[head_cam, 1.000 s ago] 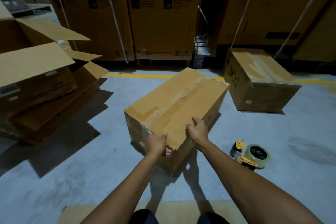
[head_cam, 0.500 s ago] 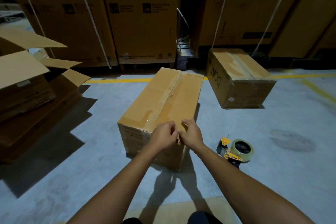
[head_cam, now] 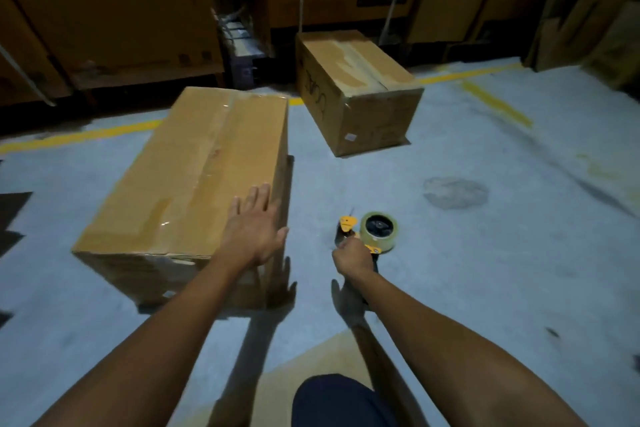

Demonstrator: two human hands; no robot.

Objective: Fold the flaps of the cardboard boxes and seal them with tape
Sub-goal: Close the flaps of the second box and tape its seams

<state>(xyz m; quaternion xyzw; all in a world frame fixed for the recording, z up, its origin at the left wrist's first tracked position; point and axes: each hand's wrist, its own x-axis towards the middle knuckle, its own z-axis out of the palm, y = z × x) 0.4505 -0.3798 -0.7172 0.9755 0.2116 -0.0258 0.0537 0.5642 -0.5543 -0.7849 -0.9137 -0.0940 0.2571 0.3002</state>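
Now: Dispenser Pickup at the Near Box

Head view. The near box (head_cam: 194, 184) stands on the floor (head_cam: 485, 288) with its flaps folded shut; a glossy tape strip (head_cam: 211, 163) runs along the top seam. The left hand (head_cam: 254, 236) lies flat on the box top at its near right corner, fingers straight. The right hand (head_cam: 351, 258) is curled round the handle of the tape dispenser (head_cam: 377, 230), which sits on the floor just beside the box. The far box (head_cam: 356, 80) lies well apart, also closed and taped.

Status, as a judgement: folding is complete on both boxes. The near box likely needs a further strip or end sealing. Whether other boxes remain cannot be told.
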